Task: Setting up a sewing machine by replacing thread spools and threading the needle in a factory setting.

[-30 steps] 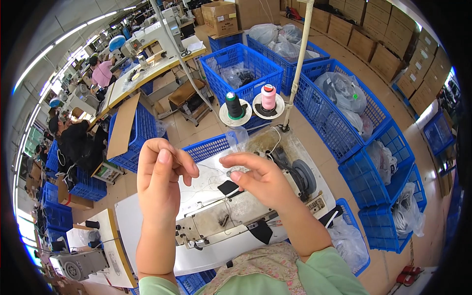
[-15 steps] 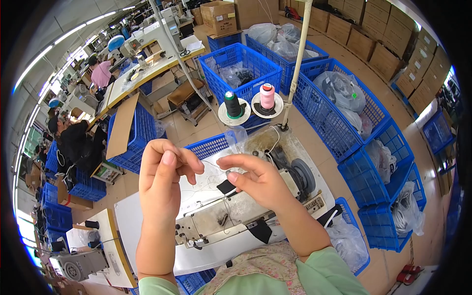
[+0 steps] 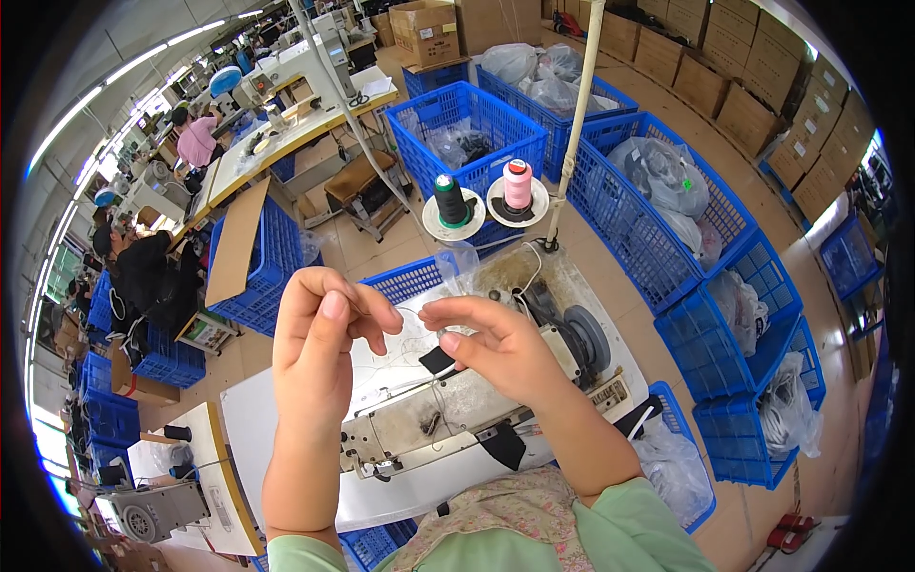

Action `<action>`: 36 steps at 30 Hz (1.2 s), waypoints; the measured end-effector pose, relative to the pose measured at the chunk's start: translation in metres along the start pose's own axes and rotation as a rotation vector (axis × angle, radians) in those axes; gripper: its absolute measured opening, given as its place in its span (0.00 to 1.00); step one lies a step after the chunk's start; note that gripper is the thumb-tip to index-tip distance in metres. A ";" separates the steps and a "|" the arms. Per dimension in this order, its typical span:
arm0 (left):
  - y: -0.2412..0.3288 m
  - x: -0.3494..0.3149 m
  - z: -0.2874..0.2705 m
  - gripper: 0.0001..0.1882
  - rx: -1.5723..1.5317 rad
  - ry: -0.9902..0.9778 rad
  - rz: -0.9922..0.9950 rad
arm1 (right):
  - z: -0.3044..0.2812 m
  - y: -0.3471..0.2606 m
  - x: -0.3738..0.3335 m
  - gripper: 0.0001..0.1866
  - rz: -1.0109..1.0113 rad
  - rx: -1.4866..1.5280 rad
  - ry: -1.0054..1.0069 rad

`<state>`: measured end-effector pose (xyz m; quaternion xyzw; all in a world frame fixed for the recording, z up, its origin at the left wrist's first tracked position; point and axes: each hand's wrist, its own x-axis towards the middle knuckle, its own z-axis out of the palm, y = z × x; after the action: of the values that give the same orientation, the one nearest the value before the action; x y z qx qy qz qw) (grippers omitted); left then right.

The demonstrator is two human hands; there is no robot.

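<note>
My left hand is raised above the sewing machine, with thumb and fingers pinched on a thin dark thread. A loop of the thread spans the small gap to my right hand. There the thumb and fingers are bent toward each other around the thread; their exact grip is partly hidden. Below both hands lies the worn, pale sewing machine, with a grey handwheel on its right. A small black fabric piece lies behind it, and a larger black piece sits at its near side.
Green and pink thread cones stand on a holder beyond the machine, beside an upright pole. Blue crates with plastic bags line the far and right sides. Two people work at the left, one in black.
My left hand has shifted slightly to the right, toward my right hand, and the thread between them now bows into a loop. My right hand stays almost still.
</note>
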<state>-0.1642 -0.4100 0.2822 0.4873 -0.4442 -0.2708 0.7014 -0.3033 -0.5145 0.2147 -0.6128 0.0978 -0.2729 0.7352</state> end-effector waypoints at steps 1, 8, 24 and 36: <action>0.000 0.000 0.000 0.07 0.000 0.000 -0.002 | 0.000 0.000 0.000 0.17 0.000 0.000 -0.001; 0.003 -0.002 -0.003 0.08 -0.026 -0.024 0.000 | 0.000 0.003 0.000 0.16 0.010 -0.014 -0.013; -0.003 0.006 0.007 0.07 -0.015 -0.032 -0.055 | -0.001 -0.014 0.017 0.23 0.016 0.421 -0.042; -0.011 0.017 0.013 0.08 0.142 -0.020 -0.005 | -0.009 -0.016 0.024 0.12 0.058 0.337 -0.120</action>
<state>-0.1669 -0.4337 0.2803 0.5344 -0.4681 -0.2451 0.6597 -0.2920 -0.5365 0.2323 -0.4929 0.0241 -0.2270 0.8396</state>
